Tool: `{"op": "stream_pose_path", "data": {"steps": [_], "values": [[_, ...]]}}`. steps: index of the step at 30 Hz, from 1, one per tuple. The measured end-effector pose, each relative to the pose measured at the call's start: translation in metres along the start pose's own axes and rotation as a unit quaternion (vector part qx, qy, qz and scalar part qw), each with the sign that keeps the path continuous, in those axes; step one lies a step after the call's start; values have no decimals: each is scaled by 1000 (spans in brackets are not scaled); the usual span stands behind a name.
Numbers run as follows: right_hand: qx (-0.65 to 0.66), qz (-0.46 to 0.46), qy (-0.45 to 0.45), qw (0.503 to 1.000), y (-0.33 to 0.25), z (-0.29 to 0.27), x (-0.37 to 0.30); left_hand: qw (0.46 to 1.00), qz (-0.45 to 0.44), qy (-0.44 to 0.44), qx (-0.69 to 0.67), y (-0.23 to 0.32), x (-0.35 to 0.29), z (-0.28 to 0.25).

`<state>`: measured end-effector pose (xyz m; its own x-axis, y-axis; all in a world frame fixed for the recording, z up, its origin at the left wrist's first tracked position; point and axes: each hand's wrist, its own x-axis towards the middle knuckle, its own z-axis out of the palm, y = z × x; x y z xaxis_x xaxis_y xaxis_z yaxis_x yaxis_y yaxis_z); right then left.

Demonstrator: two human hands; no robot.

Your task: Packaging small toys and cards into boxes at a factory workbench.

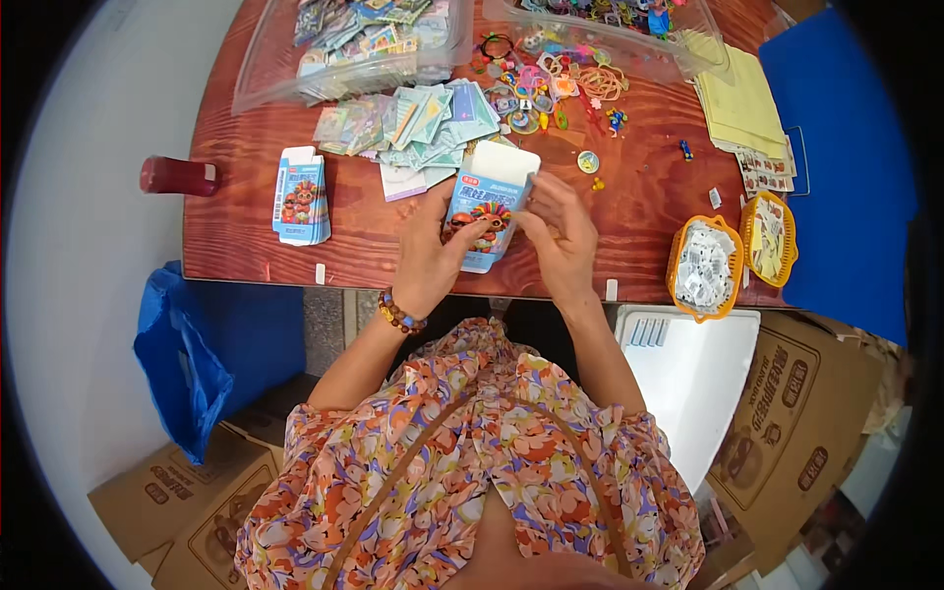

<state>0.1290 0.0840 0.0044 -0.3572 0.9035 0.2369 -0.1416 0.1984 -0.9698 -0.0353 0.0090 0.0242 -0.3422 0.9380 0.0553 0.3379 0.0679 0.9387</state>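
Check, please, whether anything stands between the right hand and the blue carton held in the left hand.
Nothing visible does: the right hand is at the right edge of the blue carton, which the left hand holds; the loose cards lie beyond.

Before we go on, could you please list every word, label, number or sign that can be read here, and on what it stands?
I won't copy wording or brands, but print shows here:
Blue carton between the left hand and right hand: a large title.
Carton stack at left: print around cartoon figures.
Brown box at right: large dark print.
White packets in the orange basket: too small to read.
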Motion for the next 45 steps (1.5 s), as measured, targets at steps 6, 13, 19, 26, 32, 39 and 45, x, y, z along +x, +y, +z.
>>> {"op": "stream_pose_path", "data": {"steps": [6, 13, 19, 26, 32, 39, 45], "values": [[16, 2, -36, 999, 5, 24, 12, 992, -31, -15, -122, -3, -10, -25], [118, 49, -156, 979, -11, 31, 23, 968, -71, -34, -236, -1, -20, -56], [136, 45, -247, 958, -12, 19, 33, 980, 15, -38, -193, -8, -19, -60], [55, 73, -183, 979, -25, 0, 26, 991, 50, -78, -92, 9, -17, -52], [-58, 0, -249, 967, -23, -24, 21, 971, -28, -187, -143, 3, -6, -46], [31, 130, -143, 981, -48, -22, 12, 977, -13, -165, -134, 11, -14, -20], [46, 188, -177, 965, -34, -40, 20, 980, -24, -160, -114, 19, -23, -14]]}}
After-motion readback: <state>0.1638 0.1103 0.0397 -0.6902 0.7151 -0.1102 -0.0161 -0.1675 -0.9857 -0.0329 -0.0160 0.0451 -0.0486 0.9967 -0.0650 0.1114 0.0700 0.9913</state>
